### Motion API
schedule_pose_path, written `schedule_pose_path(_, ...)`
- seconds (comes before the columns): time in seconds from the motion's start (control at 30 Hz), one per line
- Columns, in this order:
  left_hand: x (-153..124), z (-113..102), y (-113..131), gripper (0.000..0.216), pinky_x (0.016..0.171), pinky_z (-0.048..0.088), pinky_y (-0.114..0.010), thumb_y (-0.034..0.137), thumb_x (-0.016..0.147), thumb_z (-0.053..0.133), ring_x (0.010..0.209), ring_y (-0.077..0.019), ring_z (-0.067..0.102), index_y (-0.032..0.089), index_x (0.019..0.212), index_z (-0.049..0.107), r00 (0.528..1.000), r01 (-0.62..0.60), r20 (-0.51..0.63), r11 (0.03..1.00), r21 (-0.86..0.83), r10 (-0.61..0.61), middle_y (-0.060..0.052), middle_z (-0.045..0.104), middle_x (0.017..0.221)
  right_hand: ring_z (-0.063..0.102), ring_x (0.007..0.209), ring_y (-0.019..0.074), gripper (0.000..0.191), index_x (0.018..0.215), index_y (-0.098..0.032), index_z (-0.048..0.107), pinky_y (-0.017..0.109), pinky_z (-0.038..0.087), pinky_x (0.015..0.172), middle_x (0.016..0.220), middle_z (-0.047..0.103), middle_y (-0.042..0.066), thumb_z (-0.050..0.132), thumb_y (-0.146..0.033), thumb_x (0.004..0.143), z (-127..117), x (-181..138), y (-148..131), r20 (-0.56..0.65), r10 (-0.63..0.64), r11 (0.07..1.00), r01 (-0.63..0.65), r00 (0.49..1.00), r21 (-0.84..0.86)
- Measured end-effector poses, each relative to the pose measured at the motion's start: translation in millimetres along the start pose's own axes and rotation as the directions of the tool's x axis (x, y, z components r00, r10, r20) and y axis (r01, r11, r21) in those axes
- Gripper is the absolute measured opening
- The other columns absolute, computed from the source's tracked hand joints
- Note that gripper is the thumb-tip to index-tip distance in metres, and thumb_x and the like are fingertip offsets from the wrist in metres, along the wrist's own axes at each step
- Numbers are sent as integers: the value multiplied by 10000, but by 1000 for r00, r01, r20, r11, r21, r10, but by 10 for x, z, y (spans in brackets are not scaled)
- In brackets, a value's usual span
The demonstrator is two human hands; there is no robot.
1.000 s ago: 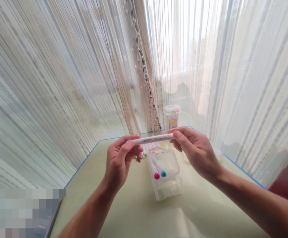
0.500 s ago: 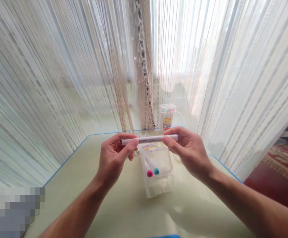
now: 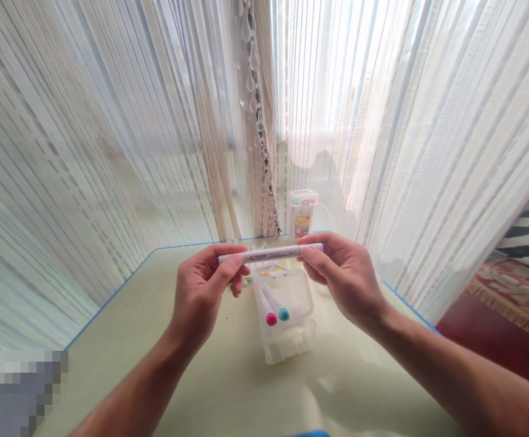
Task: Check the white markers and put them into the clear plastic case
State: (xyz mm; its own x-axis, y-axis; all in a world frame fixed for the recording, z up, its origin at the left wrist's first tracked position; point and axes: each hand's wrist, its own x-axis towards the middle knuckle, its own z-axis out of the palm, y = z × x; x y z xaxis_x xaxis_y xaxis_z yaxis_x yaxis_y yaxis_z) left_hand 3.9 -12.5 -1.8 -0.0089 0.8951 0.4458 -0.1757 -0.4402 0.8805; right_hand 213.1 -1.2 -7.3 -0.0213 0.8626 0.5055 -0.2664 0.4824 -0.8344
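A white marker (image 3: 271, 253) with purple ends is held level above the table between both hands. My left hand (image 3: 203, 285) pinches its left end between thumb and fingers. At the other end, my right hand (image 3: 344, 267) grips it the same way. Below the marker lies a clear plastic case (image 3: 294, 291) with its lid open. Inside the case rest two white markers, one with a pink end (image 3: 271, 319) and one with a teal end (image 3: 283, 314). More markers lie behind my left hand, partly hidden by it.
A second clear case (image 3: 302, 215) with a yellow label stands upright at the back of the pale green table (image 3: 136, 328). String curtains (image 3: 109, 133) hang along the table's far edge, with a beaded strand in the middle. Patterned red fabric (image 3: 519, 285) is at the right.
The marker has turned slightly about its length, so its printed text faces me differently. Both hands keep their grip, and the whole view has shifted a little.
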Motion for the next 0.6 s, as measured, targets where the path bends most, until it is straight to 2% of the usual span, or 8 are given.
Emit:
schedule_pose_path(0.13, -3, -6, -33, 151, 483, 432, -200, 257, 831, 771, 503, -81, 544, 152, 932, 733, 999, -19, 31, 997, 72, 17, -3, 674, 637, 397, 471, 49, 157, 865, -165, 734, 197, 302, 432, 551, 507, -61, 819, -275, 791, 13, -2, -16, -3, 16, 1000, -16, 1000, 2)
schedule_pose_path(0.27, -3, -15, -42, 159, 475, 422, -203, 257, 819, 786, 493, -78, 530, 147, 920, 730, 999, -26, 38, 997, 79, 23, -5, 671, 634, 411, 465, 49, 129, 850, -161, 734, 192, 286, 423, 545, 517, -55, 790, -274, 821, 17, -2, -24, 4, 34, 999, -34, 999, 41)
schedule_pose_path(0.43, -9, -7, -2, 166, 471, 428, -209, 257, 845, 753, 494, -85, 539, 132, 953, 746, 1000, 1, 8, 1000, 25, -2, -24, 690, 651, 465, 475, 57, 120, 895, -164, 757, 203, 307, 427, 668, 663, 15, 731, -278, 868, -3, 3, -26, -10, 54, 997, -53, 998, 47)
schedule_pose_path(0.6, -8, 7, 19, 160, 468, 425, -211, 252, 870, 706, 501, -92, 556, 134, 965, 758, 1000, 21, 17, 998, -63, -20, -40, 711, 689, 459, 460, 60, 124, 904, -164, 753, 214, 323, 422, 642, 647, 2, 747, -278, 856, -2, 3, -38, -12, 30, 999, -30, 999, 23)
